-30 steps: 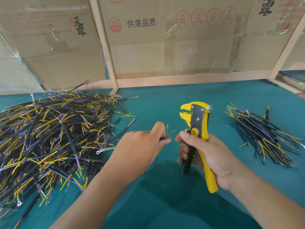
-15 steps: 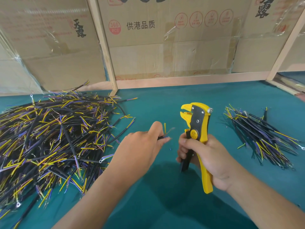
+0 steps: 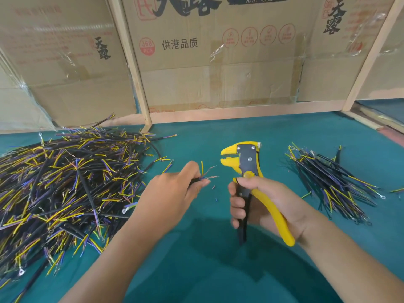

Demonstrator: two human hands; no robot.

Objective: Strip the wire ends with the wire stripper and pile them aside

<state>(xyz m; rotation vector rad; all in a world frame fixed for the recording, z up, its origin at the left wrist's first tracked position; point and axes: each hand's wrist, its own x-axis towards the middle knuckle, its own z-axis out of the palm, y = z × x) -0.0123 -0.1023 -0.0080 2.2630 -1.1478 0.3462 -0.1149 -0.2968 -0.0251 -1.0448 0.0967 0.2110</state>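
Your left hand (image 3: pixel 175 193) pinches a wire (image 3: pixel 207 174), its bared ends pointing at 3 o'clock toward the wire stripper (image 3: pixel 251 182) your right hand (image 3: pixel 269 204) grips.

Wire stripper (image 3: pixel 247 169) head now perhaps slightly farther from the wire's (image 3: pixel 207 174) bared strands.

Your counter, left to right

On the teal felt counter (image 3: pixel 218 132) your big heap of black, yellow and purple wires (image 3: pixel 65 189) lies left, the smaller bundle of like wires (image 3: pixel 328 180) right, the yellow wire stripper (image 3: pixel 247 167) between them, printed cardboard boxes (image 3: pixel 218 62) behind.
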